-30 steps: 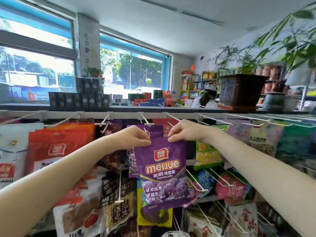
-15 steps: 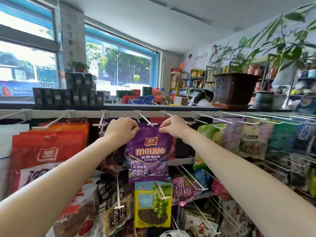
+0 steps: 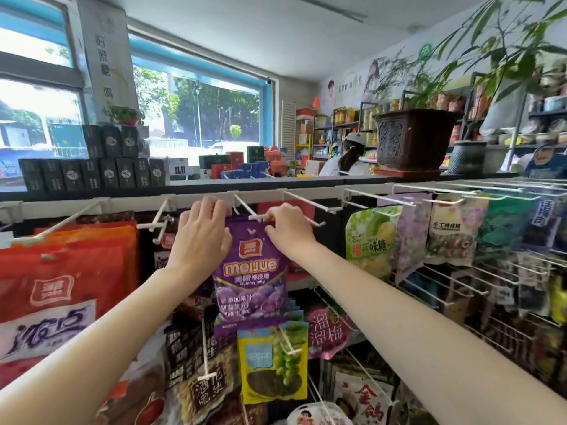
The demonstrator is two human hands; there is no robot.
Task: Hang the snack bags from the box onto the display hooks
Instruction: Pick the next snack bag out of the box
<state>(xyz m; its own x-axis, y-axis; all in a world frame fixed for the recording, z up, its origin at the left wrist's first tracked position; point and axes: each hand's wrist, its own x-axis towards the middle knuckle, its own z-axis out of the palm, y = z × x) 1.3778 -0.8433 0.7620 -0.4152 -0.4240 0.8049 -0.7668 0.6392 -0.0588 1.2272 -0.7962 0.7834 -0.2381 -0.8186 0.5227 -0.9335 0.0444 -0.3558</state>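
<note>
While both hands pinch its top corners, the purple gummy bag [image 3: 251,271] hangs at centre frame, its hole just below the white hook [image 3: 245,208]; left hand [image 3: 201,234] and right hand [image 3: 287,231] each grip it.

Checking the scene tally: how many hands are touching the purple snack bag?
2. The left hand grips the purple bag at its upper left edge; the right hand pinches its top right corner by the hook.
</note>
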